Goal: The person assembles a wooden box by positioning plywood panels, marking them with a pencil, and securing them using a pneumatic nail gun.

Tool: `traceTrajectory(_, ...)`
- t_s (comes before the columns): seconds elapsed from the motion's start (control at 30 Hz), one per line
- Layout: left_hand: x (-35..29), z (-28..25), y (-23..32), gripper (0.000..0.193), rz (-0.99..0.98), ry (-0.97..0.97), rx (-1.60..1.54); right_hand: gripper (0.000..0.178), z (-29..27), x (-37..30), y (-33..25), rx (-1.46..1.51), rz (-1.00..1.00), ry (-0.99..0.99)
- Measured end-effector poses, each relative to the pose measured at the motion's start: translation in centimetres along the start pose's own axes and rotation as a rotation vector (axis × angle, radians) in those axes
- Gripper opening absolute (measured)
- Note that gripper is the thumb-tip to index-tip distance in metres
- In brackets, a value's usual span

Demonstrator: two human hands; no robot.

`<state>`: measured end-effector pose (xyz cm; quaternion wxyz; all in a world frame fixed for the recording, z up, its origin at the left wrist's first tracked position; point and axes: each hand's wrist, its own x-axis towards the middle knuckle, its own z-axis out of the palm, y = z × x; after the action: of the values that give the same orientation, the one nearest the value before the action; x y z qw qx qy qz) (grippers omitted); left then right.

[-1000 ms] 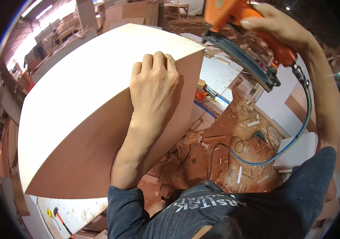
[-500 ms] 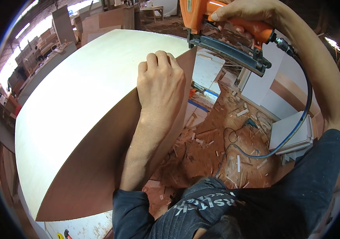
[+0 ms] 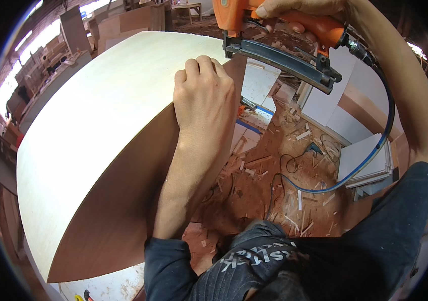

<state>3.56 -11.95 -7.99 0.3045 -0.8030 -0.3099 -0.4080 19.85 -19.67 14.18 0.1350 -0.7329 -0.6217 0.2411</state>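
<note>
Single head-worn fisheye view, looking steeply down, close on the left hand (image 3: 205, 100) at frame centre, right hand (image 3: 299, 9) cropped at top edge, littered floor (image 3: 274, 175) far below, rim bending straight edges

The large plywood panel (image 3: 108, 120) has a pale cream top face with faint grain, while its side board (image 3: 123, 220) is a plain reddish brown. The pneumatic nail gun (image 3: 274, 30) has a bright orange body and a dark grey-blue magazine, and a blue air hose (image 3: 374, 150) trails from it. The floor (image 3: 269, 185) is rust red, strewn with pale wood offcuts (image 3: 301, 135) and a thin black cable (image 3: 279, 165). White boards (image 3: 364, 160) lie stacked at the right. The person's sleeve (image 3: 166, 266) is dark navy, and the shirt (image 3: 254, 261) bears grey-white lettering.
</note>
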Motion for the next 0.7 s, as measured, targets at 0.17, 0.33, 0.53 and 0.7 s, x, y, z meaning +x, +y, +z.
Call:
traceTrajectory(0.17, 0.2, -0.2, 0.1, 0.026, -0.010, -0.072, -0.018, 0.027, 0.2, -0.2, -0.5, 0.014, 0.032, -0.011)
traceTrajectory(0.33, -0.4, -2.6, -0.9, 0.027, -0.056, -0.135, -0.085, 0.027, 0.1, -1.5, -1.1, -0.016, -0.051, 0.019)
traceTrajectory(0.53, -8.4, -13.8, -7.5, 0.029, -0.299, -0.134, 0.001, 0.026, -1.5, -2.0, 3.9, -0.016, -0.115, 0.123)
traceTrajectory(0.7, -13.6, -22.5, -13.0, 0.025, -0.401, -0.115, 0.087, 0.029, -1.5, -5.6, 4.6, 0.029, -0.102, 0.226)
